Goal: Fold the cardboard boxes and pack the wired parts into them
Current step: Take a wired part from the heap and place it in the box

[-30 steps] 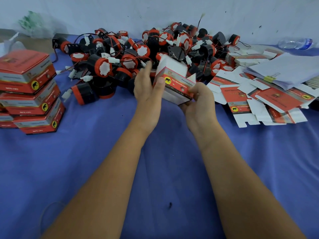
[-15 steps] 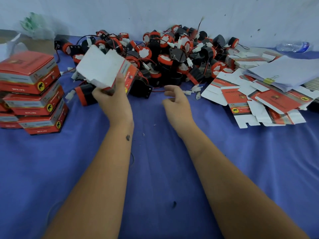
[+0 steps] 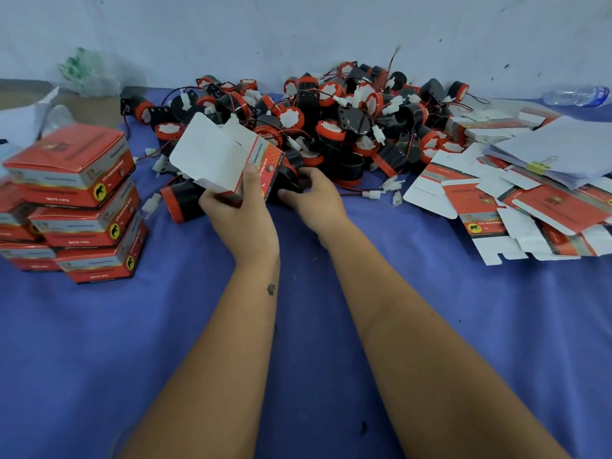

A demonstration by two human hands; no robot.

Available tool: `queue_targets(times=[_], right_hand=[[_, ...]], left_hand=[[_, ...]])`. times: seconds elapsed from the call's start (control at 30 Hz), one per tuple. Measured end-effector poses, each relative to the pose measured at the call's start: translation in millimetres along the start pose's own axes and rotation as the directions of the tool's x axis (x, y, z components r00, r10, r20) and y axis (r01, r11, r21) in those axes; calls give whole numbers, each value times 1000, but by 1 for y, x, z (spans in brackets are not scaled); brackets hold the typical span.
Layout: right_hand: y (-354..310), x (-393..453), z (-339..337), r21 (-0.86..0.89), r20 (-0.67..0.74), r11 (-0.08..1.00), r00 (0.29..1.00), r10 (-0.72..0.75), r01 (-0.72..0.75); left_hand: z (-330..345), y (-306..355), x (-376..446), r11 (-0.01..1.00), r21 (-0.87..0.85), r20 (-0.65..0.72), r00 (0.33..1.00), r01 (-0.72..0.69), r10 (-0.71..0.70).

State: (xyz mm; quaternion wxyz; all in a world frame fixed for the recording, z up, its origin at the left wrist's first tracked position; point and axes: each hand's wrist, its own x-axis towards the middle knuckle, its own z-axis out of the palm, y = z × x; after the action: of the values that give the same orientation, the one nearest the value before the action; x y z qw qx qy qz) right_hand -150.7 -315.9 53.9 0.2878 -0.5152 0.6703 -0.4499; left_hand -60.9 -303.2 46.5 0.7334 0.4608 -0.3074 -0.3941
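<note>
My left hand (image 3: 239, 213) grips a folded red and white cardboard box (image 3: 228, 159) with its white flaps standing open, tilted toward the pile. My right hand (image 3: 311, 197) curls its fingers round a black wired part (image 3: 289, 177) at the near edge of the pile, right beside the box. A big heap of black and red wired parts (image 3: 331, 124) with white connectors lies along the far side of the blue cloth.
Stacks of closed red boxes (image 3: 82, 200) stand at the left. Flat unfolded box blanks (image 3: 496, 207) and clipped white papers (image 3: 563, 147) lie at the right. A plastic bottle (image 3: 578, 95) rests by the wall. The blue cloth (image 3: 298, 359) covers the table.
My right hand has moved forward and left to the pile's edge and closed on a black part. My left hand brought the open box right, next to it.
</note>
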Motion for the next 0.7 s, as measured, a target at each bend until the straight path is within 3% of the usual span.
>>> queue_targets(times=[0.17,0.27,0.33,0.4,0.5,0.6,0.7], right_hand=[[3,-8,1,16,-34,999,998,-45,46],[7,-19,-5,272,-181,955,981,-67,115],[8,-26,-16,453,-329,878,944,4,154],[10,-32,-29,519,-440,835,895,79,181],[14,-41,-47,436,-574,864,817,51,252],[14,-50,-59,277,-667,906,743,-59,321],[10,-59,-56,178,-652,895,730,-205,410]], left_hand=[[-1,5,0,996,-80,-34,999,35,-38],[-3,8,-1,992,-111,-35,997,59,-63],[-4,8,-2,993,-106,-14,998,54,-56],[-5,8,-3,999,-34,42,999,30,-29],[-7,2,-3,974,222,264,965,-49,-11],[-8,-1,-2,892,424,487,870,-159,-77],[-10,-1,-2,817,522,579,805,-246,-127]])
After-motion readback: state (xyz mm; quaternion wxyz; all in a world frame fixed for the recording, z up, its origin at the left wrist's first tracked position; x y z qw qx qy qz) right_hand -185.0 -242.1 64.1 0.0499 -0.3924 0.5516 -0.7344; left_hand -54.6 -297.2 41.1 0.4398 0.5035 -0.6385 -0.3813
